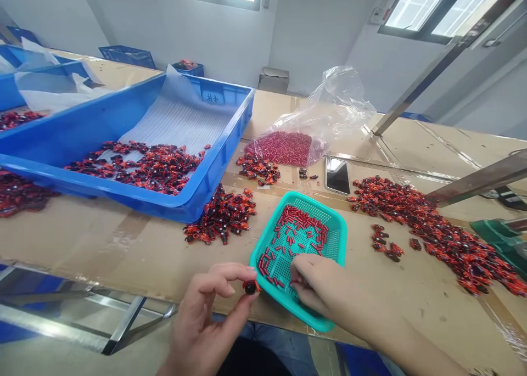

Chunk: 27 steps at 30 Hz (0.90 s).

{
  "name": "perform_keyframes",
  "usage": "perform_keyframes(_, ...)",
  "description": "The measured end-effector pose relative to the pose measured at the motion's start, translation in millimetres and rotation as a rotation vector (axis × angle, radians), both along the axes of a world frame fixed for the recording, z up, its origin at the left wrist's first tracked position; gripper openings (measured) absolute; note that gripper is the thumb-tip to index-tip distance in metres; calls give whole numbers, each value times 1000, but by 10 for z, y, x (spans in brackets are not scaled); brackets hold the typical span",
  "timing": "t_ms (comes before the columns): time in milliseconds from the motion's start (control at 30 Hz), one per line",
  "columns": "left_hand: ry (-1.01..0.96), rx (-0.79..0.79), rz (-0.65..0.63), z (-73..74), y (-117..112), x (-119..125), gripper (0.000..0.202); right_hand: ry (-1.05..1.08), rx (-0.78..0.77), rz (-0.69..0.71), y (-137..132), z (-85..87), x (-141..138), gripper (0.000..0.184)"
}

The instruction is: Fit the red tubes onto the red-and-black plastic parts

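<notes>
My left hand pinches a small black-and-orange part between thumb and fingers, just left of a teal mesh basket. The basket holds several small red tubes. My right hand reaches into the basket's near corner with its fingers curled down among the red tubes; whether it holds one is hidden.
A big blue crate with black-and-orange parts stands at the left. Loose piles of such parts lie beside it, and another pile of parts lies at the right. A plastic bag of red tubes and a phone lie behind the basket.
</notes>
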<state>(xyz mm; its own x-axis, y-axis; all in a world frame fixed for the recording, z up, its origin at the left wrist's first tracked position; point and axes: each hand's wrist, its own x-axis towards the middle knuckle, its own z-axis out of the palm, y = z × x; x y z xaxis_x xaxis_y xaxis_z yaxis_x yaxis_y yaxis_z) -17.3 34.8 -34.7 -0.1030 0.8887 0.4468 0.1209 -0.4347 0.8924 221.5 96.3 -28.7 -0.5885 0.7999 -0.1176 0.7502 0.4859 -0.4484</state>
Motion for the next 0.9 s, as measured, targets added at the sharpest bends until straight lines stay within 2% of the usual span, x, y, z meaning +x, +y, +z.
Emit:
perform_keyframes(67,21,35,-16,9,1,8,37,115,-16,-51,-72,107,-20,12)
perform_keyframes(167,117,132,-26,-4,2,9,38,479,-61,-102,-241,319,-109,13)
perform_keyframes(267,277,225,-4,19,-9,30,37,715,55,-61,-387,434,-225,16)
perform_keyframes(333,380,258,23,65,-21,57,34,713,169,-31,-433,434,-280,14)
perform_keyframes(433,507,301,54,140,-43,90,32,638,250,-33,-443,392,-302,13)
perform_keyframes(600,624,402,38,190,-68,74,34,555,239,-13,-438,382,-271,15)
perform_keyframes(900,638,420,19,183,-74,104,33,500,273,-16,-485,350,-256,17)
